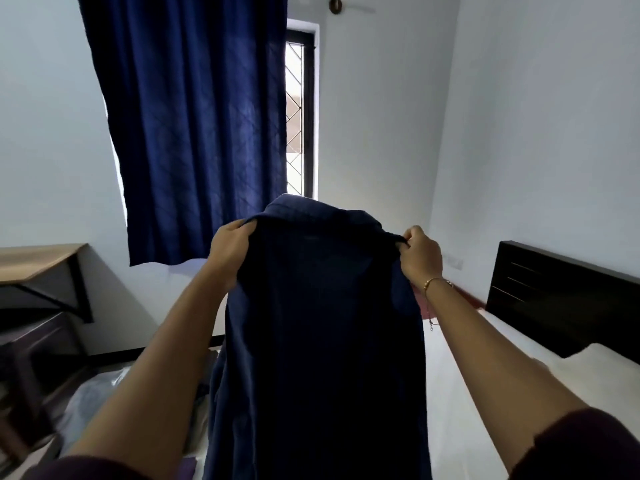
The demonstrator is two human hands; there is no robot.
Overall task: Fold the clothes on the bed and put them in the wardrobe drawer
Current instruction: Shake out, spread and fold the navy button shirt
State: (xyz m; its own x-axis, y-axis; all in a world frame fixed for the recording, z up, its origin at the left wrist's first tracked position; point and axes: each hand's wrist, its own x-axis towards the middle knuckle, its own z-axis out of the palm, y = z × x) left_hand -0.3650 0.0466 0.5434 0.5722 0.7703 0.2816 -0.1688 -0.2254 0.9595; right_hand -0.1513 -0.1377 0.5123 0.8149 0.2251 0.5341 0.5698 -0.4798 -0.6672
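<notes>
White walls and a navy curtain point(194, 133) back the white-sheeted bed point(460, 393). Above it hangs a dark blue collared shirt point(322, 341), held up by its shoulders: the left hand point(230, 251) grips one shoulder, the right hand point(420, 252) pinches the other.

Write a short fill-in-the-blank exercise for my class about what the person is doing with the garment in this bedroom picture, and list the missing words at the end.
1. Both hands hold up a dark ____ shirt by its shoulders.
2. The bracelet sits on the ____ wrist.
3. The left hand grips the shirt in front of a blue ____ that covers most of the window.
4. The bed's dark ____ stands against the wall at the right.

Missing words: blue; right; curtain; headboard
</notes>
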